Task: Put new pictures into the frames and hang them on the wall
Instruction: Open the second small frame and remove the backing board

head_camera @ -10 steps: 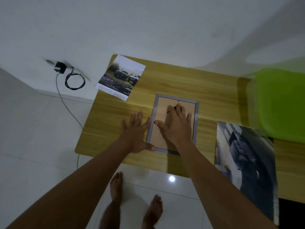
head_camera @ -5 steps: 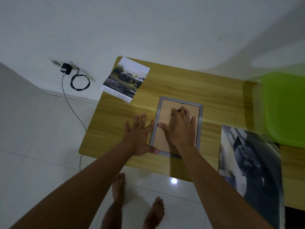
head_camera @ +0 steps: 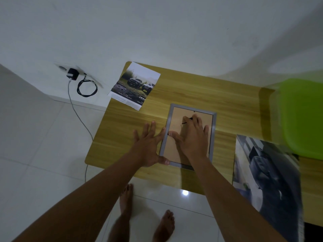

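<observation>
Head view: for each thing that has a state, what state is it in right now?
picture frame: face down on the table, backing board up
left hand: flat, fingers spread, against the frame's left edge
right hand: flat on the backing board
car leaflet: flat, printed side up
large print: flat, overhanging the table's near edge
charger: plugged into the wall
</observation>
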